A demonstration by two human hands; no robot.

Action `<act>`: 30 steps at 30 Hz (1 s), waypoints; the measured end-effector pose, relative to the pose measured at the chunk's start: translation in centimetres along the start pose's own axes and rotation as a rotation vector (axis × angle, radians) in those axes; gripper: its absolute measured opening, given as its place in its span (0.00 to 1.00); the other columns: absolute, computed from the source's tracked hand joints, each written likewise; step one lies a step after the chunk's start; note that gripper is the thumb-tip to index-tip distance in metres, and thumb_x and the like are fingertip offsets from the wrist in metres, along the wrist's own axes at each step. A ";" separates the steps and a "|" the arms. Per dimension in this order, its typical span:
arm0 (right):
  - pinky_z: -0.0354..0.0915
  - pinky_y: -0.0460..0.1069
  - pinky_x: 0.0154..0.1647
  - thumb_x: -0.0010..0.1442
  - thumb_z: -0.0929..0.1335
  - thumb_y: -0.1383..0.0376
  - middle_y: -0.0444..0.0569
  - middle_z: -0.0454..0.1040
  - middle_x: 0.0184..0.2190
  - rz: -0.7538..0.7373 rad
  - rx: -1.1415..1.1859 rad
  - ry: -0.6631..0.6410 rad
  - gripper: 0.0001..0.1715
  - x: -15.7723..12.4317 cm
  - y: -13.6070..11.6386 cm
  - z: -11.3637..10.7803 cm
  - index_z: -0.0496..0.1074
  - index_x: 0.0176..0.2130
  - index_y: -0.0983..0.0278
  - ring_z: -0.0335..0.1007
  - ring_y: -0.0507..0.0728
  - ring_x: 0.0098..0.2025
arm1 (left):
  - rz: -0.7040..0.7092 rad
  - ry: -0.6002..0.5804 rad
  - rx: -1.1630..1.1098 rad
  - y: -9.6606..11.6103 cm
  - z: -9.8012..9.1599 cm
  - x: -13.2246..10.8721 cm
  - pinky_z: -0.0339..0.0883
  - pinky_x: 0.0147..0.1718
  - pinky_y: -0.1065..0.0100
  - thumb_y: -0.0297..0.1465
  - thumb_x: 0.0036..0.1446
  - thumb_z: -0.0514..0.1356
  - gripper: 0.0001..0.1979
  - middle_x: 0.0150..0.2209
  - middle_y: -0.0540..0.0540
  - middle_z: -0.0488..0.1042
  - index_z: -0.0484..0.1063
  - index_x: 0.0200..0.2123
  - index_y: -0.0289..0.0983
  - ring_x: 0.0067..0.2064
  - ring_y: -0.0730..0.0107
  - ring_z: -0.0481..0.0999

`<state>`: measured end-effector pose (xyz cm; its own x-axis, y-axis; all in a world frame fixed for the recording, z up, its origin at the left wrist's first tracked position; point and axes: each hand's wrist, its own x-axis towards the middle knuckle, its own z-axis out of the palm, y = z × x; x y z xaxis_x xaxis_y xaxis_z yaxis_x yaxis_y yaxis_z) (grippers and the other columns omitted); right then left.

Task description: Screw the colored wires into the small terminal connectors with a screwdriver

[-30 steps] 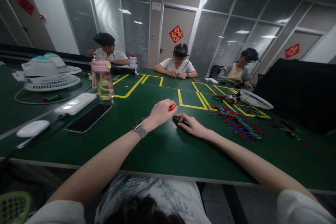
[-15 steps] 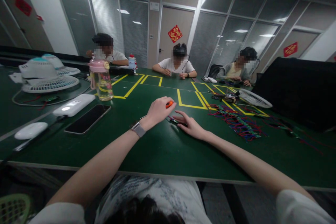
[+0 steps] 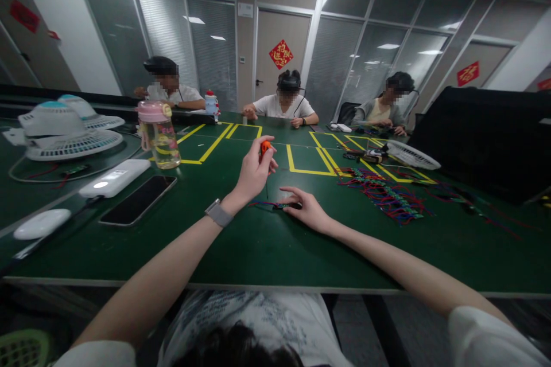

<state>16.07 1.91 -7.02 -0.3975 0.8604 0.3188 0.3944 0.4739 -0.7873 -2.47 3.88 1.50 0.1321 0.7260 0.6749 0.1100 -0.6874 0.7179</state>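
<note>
In my left hand (image 3: 253,173) is a screwdriver with an orange handle (image 3: 266,148), the fingers wrapped round it. Its thin dark shaft points down toward the table. My right hand (image 3: 310,215) rests low over the tabletop, thumb and fingers on a small dark circuit board (image 3: 280,206). Red and blue wires (image 3: 260,203) trail from the board's left end, under the screwdriver's tip. I cannot tell whether the tip touches anything. Part of the board is hidden by the right hand.
On the green table (image 3: 241,258), several wired circuit boards (image 3: 383,195) lie at the right, near a black case-like object (image 3: 482,143). A phone (image 3: 138,200), white power bank (image 3: 115,178), bottle (image 3: 158,137) and fans (image 3: 73,140) stand left. People sit opposite.
My left hand has turned the screwdriver from lying over to upright, its shaft now showing below the hand. The right hand stays at the board, and the board's wires are more visible.
</note>
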 end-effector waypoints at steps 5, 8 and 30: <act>0.68 0.60 0.53 0.50 0.72 0.69 0.50 0.81 0.39 0.037 0.074 -0.032 0.32 -0.3 -0.5 0.5 0.64 0.55 0.61 0.78 0.60 0.44 | -0.072 -0.043 -0.232 0.7 1.3 -0.9 0.70 0.25 0.76 0.36 0.66 0.48 0.11 0.41 0.49 0.67 0.56 0.49 0.41 0.25 0.82 0.75; 0.67 0.60 0.53 0.51 0.71 0.69 0.51 0.81 0.39 0.024 0.087 -0.044 0.31 -0.5 -0.9 0.8 0.65 0.55 0.63 0.78 0.59 0.44 | -0.058 -0.057 -0.268 0.6 1.8 -1.3 0.69 0.24 0.76 0.35 0.65 0.50 0.10 0.41 0.50 0.67 0.57 0.49 0.41 0.25 0.81 0.75; 0.70 0.52 0.46 0.56 0.69 0.68 0.50 0.81 0.40 -0.054 -0.069 -0.049 0.26 -0.9 -1.8 0.6 0.72 0.55 0.64 0.77 0.56 0.40 | 0.040 0.037 -0.175 -0.2 2.2 -1.6 0.71 0.25 0.76 0.33 0.61 0.57 0.13 0.34 0.54 0.69 0.62 0.48 0.41 0.25 0.79 0.77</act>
<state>15.18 0.12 -6.19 -0.4594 0.8236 0.3326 0.4262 0.5329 -0.7310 -0.54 2.80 -0.14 0.0962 0.7003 0.7073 -0.0678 -0.7043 0.7066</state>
